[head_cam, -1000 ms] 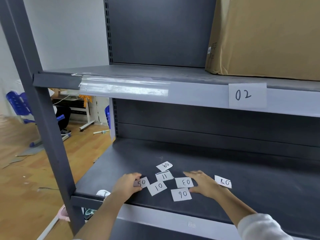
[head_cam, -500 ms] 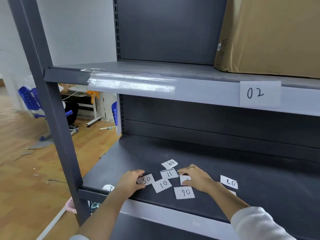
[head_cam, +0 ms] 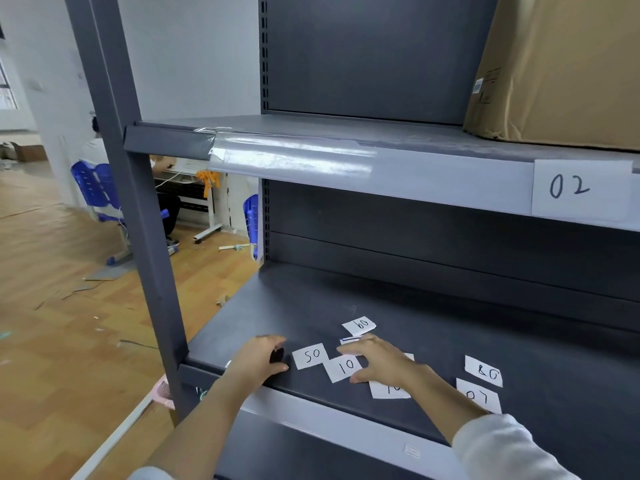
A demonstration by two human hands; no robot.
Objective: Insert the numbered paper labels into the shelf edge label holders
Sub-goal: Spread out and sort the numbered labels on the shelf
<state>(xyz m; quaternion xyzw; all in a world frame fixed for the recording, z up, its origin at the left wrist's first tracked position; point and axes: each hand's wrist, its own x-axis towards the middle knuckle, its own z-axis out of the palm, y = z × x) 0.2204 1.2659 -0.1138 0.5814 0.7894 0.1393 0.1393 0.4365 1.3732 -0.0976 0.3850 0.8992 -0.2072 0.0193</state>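
Observation:
Several white paper labels with handwritten numbers lie loose on the dark lower shelf (head_cam: 346,299). My left hand (head_cam: 259,362) rests curled at the shelf's front edge, just left of the label reading 05 (head_cam: 310,355), not touching it and holding nothing. My right hand (head_cam: 379,362) lies flat with fingers spread over the middle labels, its fingertips on the label reading 10 (head_cam: 343,368). Other labels show 09 (head_cam: 360,325), 08 (head_cam: 483,371) and 07 (head_cam: 479,396). A label marked 02 (head_cam: 581,188) sits in the upper shelf's clear label holder (head_cam: 294,161).
A large cardboard box (head_cam: 561,67) stands on the upper shelf at the right. The shelf's grey upright post (head_cam: 138,237) rises at the left. Beyond it are a wooden floor, blue chairs (head_cam: 91,185) and a seated person.
My right hand has slid left, now covering the labels 03 and 11 and reaching label 10. My left hand has drawn back off label 05. Label 07 has come into view.

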